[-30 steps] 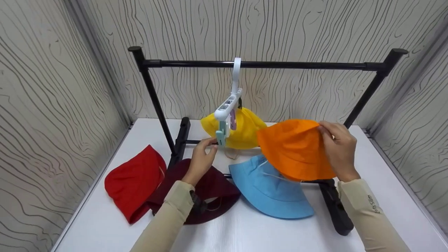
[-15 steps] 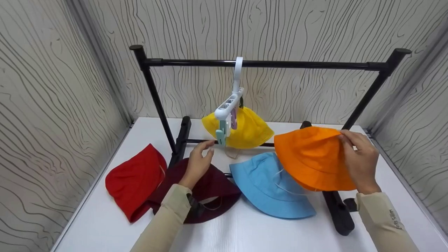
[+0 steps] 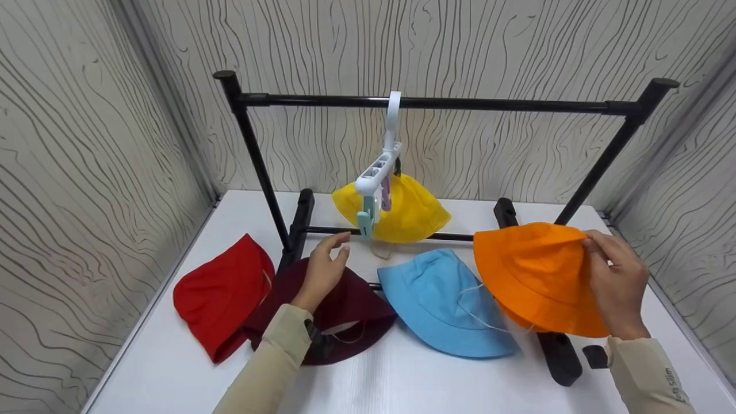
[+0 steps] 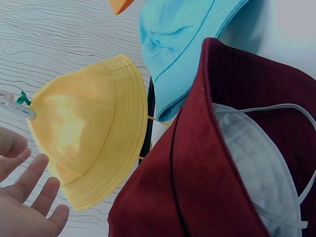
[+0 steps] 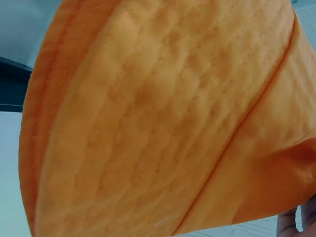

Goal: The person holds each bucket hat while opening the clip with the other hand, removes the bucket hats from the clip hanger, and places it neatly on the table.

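Note:
At the right, my right hand pinches the crown of an orange bucket hat, whose brim hangs down and to the left. The same orange hat fills most of the right wrist view. My left hand is held in the air with loosely bent fingers and nothing in them, just below the green clip of a white hanger. A yellow bucket hat hangs by its crown from a clip. Below my left arm lies a maroon hat with a white lining.
A black rack carries the hanger. On the white table lie a red hat at the left and a light blue hat in the middle. Patterned walls enclose the back and sides.
My right hand has moved right and lower with the orange hat, uncovering more of the blue and yellow hats. The left hand has drawn slightly away from the green clip.

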Motion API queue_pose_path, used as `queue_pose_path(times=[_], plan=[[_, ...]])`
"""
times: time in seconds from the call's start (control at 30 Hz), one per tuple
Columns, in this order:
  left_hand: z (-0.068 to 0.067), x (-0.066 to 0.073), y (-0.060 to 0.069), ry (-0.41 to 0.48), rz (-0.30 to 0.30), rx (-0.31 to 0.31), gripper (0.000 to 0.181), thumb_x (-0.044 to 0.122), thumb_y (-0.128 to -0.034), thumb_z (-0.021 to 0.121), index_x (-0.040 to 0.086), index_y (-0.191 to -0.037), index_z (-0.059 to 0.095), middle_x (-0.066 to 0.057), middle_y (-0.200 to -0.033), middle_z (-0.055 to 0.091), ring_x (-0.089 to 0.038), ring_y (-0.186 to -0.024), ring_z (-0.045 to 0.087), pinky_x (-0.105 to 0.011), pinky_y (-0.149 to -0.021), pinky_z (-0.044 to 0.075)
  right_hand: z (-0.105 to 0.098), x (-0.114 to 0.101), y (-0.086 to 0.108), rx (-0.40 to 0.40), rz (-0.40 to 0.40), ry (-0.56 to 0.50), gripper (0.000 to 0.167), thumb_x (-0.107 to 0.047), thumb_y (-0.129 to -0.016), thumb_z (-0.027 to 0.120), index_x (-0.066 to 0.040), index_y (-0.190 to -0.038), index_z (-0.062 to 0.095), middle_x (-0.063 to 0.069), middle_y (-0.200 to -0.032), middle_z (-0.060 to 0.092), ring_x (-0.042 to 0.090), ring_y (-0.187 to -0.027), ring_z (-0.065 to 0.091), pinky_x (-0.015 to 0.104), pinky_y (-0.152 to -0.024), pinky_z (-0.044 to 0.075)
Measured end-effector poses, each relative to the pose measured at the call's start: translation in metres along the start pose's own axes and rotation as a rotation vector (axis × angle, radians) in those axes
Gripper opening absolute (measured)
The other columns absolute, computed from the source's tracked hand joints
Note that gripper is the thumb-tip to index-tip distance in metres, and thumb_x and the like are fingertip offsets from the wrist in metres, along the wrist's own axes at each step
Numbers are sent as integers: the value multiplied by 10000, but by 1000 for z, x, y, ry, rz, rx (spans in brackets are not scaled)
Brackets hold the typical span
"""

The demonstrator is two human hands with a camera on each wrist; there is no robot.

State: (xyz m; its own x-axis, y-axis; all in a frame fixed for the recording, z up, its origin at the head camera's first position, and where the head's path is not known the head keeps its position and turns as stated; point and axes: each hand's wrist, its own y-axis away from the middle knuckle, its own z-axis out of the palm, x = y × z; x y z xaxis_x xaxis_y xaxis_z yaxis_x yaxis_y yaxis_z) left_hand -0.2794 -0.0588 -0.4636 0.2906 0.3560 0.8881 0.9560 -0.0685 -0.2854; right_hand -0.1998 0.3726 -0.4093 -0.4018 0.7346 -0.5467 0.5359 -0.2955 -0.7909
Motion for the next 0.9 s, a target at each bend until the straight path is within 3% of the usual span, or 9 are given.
queue_pose_path(times=[0.1,0.27,0.4,0.73,0.9], plan=[[1,-1,1,7,-1,0,317,54,-951,541,8,-1259,600,-155,-1234,624,-319,-1187,534,-460,-1041,411,-4,5,6,-7,9,14,169,79,-852,648,58,-1005,718,-120,-934,662,-83,-808,489,50,-739,379],[2,-2,1,17,-21,-6,317,61,-954,536,11,-1260,600,-154,-1245,621,-315,-1197,529,-457,-1047,406,-9,10,12,-39,29,54,160,37,-872,646,47,-1014,718,-323,-936,563,-121,-821,485,14,-773,384],[2,-3,2,15,-32,-17,316,57,-958,530,24,-1265,595,-149,-1250,617,-314,-1196,529,-458,-1033,421,-12,14,17,-72,93,92,171,-15,-895,639,37,-1040,713,-354,-926,535,-160,-857,498,-16,-821,385],[5,-8,6,3,-64,-32,356,53,-958,522,33,-1311,558,-152,-1244,620,-317,-1170,542,-466,-961,472,-17,25,26,-169,274,201,234,-123,-928,621,-22,-1122,702,-361,-892,496,-201,-824,466,-51,-780,362],[4,-12,9,19,-34,-30,342,43,-957,515,14,-1293,568,-178,-1230,622,-333,-1155,547,-460,-947,472,-21,31,27,-203,317,267,252,-123,-923,622,-34,-1147,696,-232,-897,560,-170,-762,433,-64,-734,339]])
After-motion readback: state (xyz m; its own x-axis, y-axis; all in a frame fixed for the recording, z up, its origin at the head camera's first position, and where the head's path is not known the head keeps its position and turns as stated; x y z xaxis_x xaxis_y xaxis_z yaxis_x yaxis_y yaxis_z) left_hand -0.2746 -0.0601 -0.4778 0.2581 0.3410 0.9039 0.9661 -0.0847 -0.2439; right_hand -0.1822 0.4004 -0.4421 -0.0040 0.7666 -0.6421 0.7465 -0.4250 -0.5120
